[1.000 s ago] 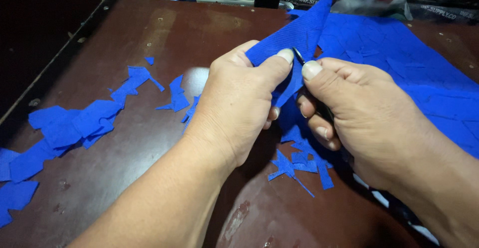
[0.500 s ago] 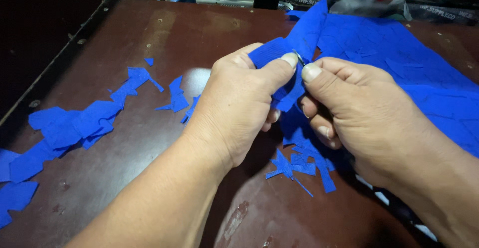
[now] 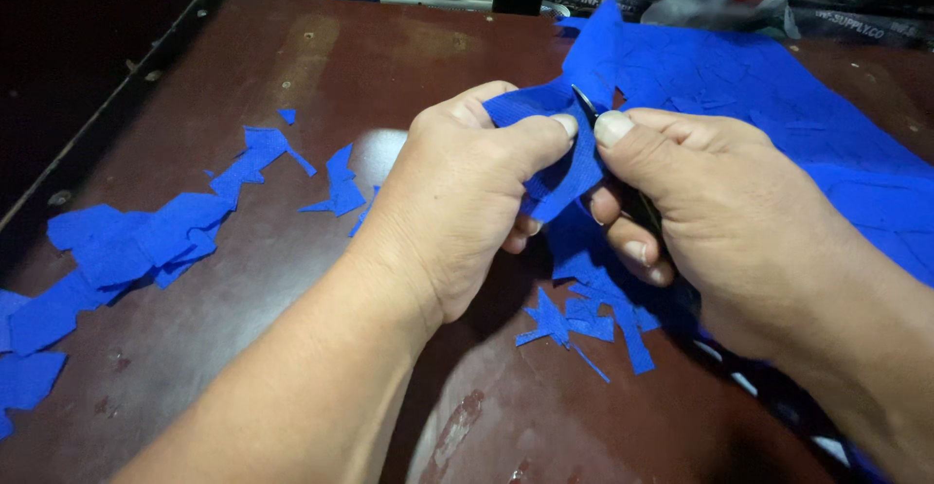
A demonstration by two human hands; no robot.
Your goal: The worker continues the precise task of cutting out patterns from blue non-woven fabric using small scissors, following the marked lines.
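Observation:
My left hand (image 3: 467, 202) pinches a piece of blue fabric (image 3: 559, 158) between thumb and fingers above the dark brown table (image 3: 292, 66). Close against it, my right hand (image 3: 725, 216) grips small dark scissors (image 3: 588, 107), whose tips show at the fabric's top edge. The handles are hidden in my palm. The held piece rises in a point toward the far side.
A large sheet of blue fabric (image 3: 778, 114) covers the table's right side. Small blue scraps (image 3: 584, 323) lie under my hands, more cut pieces (image 3: 136, 246) lie in a trail at the left. Clutter sits beyond the table's far edge.
The raised point of the held fabric has dropped lower and the piece has shifted in my left hand's pinch. Both hands stay close together in the same spot.

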